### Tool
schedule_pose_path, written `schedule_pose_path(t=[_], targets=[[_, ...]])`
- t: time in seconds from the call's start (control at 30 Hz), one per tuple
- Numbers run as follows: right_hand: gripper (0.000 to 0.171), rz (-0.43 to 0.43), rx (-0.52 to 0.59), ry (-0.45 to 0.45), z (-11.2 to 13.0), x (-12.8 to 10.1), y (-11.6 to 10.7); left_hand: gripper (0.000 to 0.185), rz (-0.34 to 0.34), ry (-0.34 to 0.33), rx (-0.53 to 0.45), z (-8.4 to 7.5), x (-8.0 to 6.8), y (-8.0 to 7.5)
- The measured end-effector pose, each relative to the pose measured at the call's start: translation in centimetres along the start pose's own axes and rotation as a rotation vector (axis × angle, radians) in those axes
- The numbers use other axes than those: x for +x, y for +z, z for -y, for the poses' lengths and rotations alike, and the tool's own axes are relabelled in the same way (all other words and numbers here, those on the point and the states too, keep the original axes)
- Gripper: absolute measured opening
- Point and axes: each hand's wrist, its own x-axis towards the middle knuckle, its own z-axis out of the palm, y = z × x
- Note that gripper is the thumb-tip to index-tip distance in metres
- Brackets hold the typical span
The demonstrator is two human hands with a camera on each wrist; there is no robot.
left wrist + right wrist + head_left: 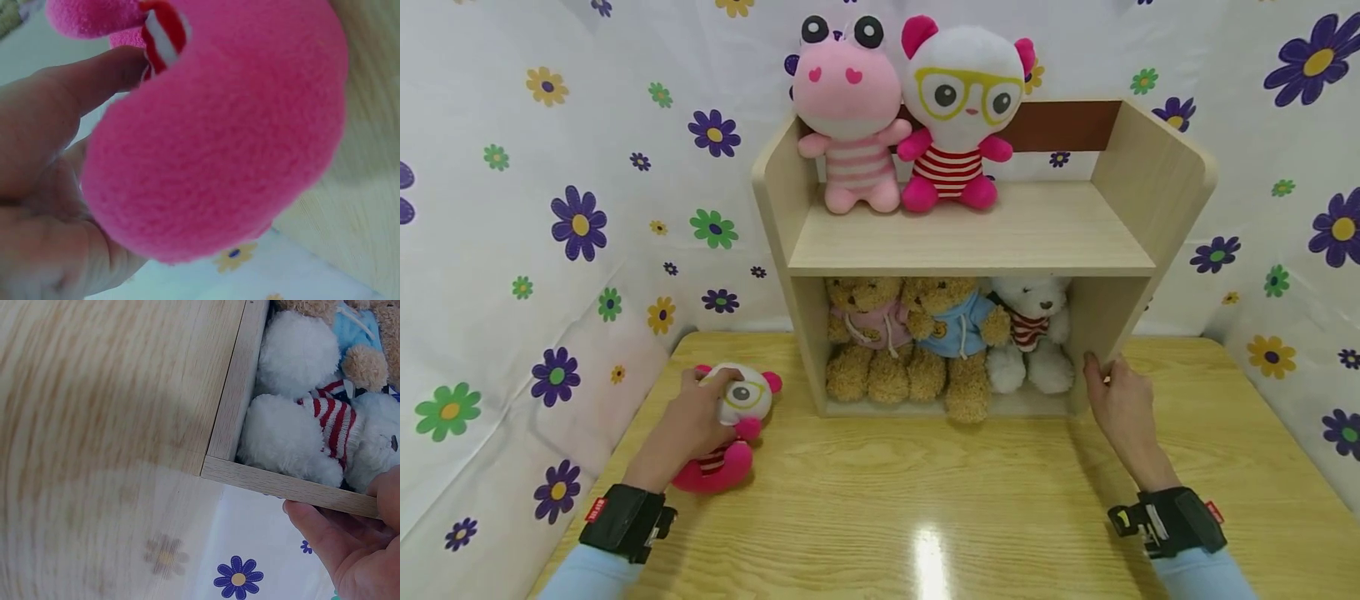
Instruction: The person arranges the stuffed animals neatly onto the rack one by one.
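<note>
1. Left hand point(688, 421) is wrapped over the head of a small white-and-pink plush point(730, 433) with yellow glasses, lying on its back on the counter point(925, 500) near the left edge, well left of the shelf. Fingers curl around it, so that's a proper grip.
2. The left wrist view is basically a wall of pink fuzz: the plush point(219, 137) fills the frame, with fingers point(94, 75) pressed against it and a bit of red-and-white stripe at the top.
3. Right hand point(1116, 400) sits at the lower right front corner of the wooden shelf unit point(1150, 192), fingertips on the side panel's edge. In the right wrist view the fingers point(325, 531) curl round the board's edge point(287, 484), holding it.
4. Top shelf: a pink plush with big eyes point(850, 117) and a white one with yellow glasses point(962, 117), side by side, touching (the second looks like a twin of the one on the counter).
5. Bottom compartment: three bears in a row, a brown one in a pink hoodie point(865, 337), a brown one in a blue hoodie point(955, 342), and a white one in a striped top point(1033, 342), nearest the right hand.
6. Flower-print cloth point(550, 208) hangs all around.
</note>
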Motion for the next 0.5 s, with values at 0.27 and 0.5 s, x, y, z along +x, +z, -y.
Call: schedule_pose_path(t=[0.27, 0.5], targets=[[0.031, -0.009, -0.023, 0.013, 0.0, 0.3, -0.1, 0.07, -0.043, 0.101, -0.039, -4.3, -2.3, 1.2], [0.03, 0.023, -0.025, 0.051, 0.1, 0.0, 0.0, 0.072, -0.047, 0.17, -0.082, -8.0, -4.0, 2.4]])
